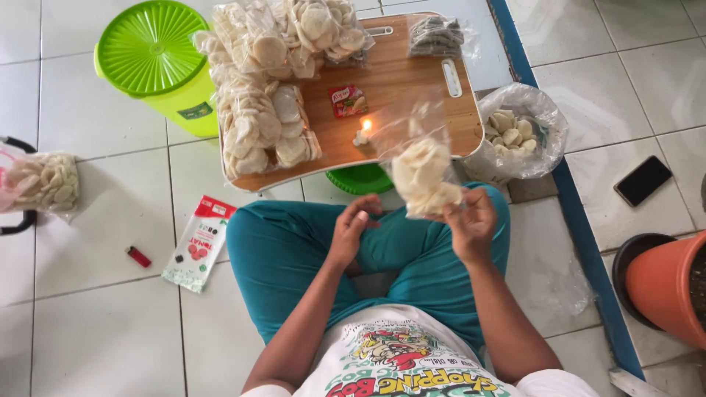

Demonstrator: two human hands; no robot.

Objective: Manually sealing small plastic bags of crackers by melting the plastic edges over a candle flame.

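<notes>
My right hand (471,220) grips the cracker bag (425,176) near the candle (362,134), left hand (353,228) loosely curled, empty; sealing it looks next, needing a steady mouth.

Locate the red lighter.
In the head view the red lighter lies on the white tiled floor at lower left, just left of the flat white-and-red packet beside the person's left knee.
</notes>
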